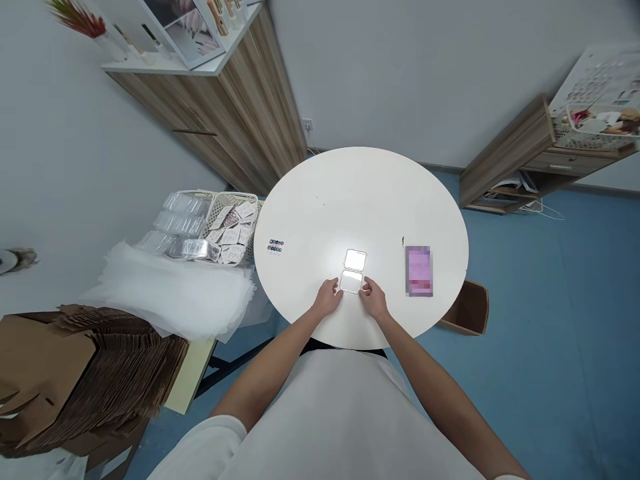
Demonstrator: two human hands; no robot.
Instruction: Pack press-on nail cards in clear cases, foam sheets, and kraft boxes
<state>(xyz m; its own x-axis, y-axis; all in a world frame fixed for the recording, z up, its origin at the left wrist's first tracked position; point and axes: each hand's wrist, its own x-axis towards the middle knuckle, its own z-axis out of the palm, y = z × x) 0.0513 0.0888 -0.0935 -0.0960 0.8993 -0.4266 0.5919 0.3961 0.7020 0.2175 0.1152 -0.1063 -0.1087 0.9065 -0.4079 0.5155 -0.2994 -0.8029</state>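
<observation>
Clear clamshell case (353,270) sits just below the middle of the frame in the head view. It lies open and flat on the round white table (360,193), with its two halves one above the other and the hinge between them.

We've got our left hand (327,298) on the left edge of the nearer half and our right hand (373,297) on the right edge. The fingertips are closed lightly on that half from both sides, though it's too small to tell how firm the pinch is.

Our take on doing this bit well: hold it by the rims only, press evenly on both sides so the thin plastic doesn't twist or skid, and leave the far half flat on the table.

Looks-wise it's see-through and squarish with rounded corners. Glare washes it out, so we can't tell if anything's inside.

A pink card (419,270) lies to the right, well apart, and a little dotted card (275,246) is off to the left.
</observation>
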